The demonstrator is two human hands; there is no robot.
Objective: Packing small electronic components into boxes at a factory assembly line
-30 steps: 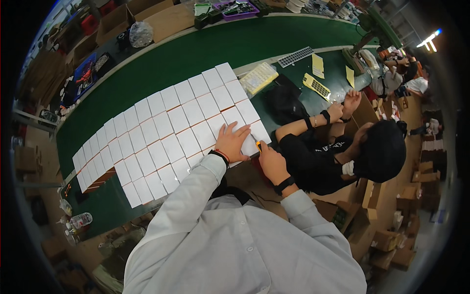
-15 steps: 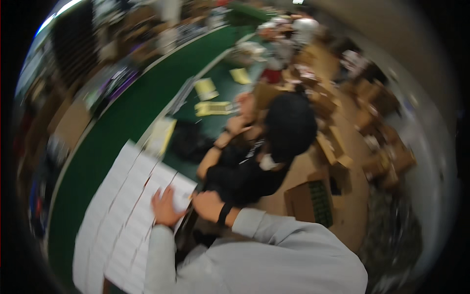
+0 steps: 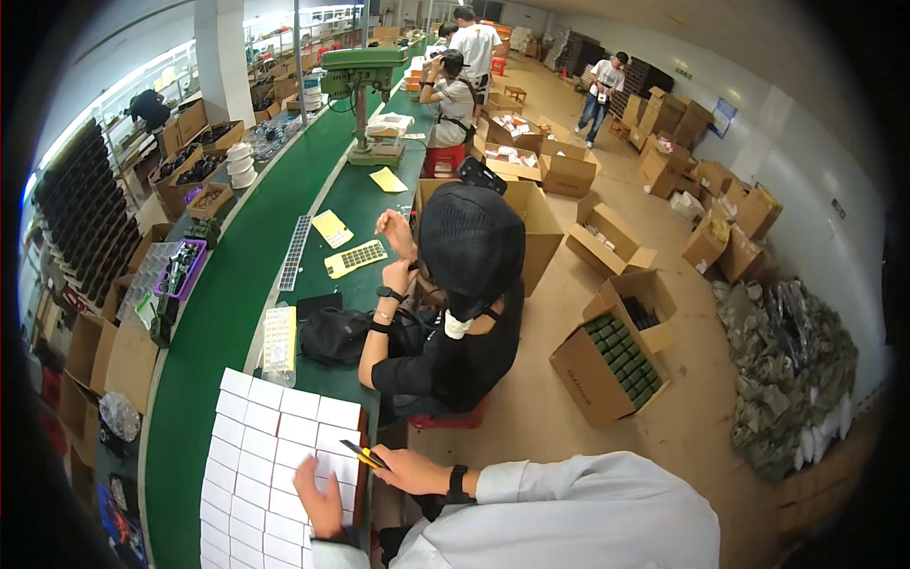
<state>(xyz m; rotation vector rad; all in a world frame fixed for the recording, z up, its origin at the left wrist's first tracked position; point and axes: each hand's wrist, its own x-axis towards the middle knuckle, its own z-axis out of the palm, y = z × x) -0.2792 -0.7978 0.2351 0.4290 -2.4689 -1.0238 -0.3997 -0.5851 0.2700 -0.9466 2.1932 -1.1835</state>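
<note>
Many small white boxes (image 3: pixel 248 467) lie side by side in rows at the near left, their flat tops forming one surface. My left hand (image 3: pixel 320 501) is on the right part of them, empty, with thumb and fingers apart. Close by on the right, my right hand (image 3: pixel 409 471) is closed around a yellow and black utility knife (image 3: pixel 364 453). Its dark blade points left, over the edge of the boxes. Whether the blade touches a box I cannot tell.
A seated co-worker in a black cap (image 3: pixel 471 248) is just ahead at the green bench (image 3: pixel 332 275). Yellow label sheets (image 3: pixel 356 258) and a black bag (image 3: pixel 335 337) lie there. Beyond stands a green drill press (image 3: pixel 365 90). Cardboard boxes (image 3: pixel 592 375) stand on the floor to the right.
My view has swung, and the blur has gone. The knife in my right hand now shows clearly with its blade over the boxes. My left hand stays on the boxes.
</note>
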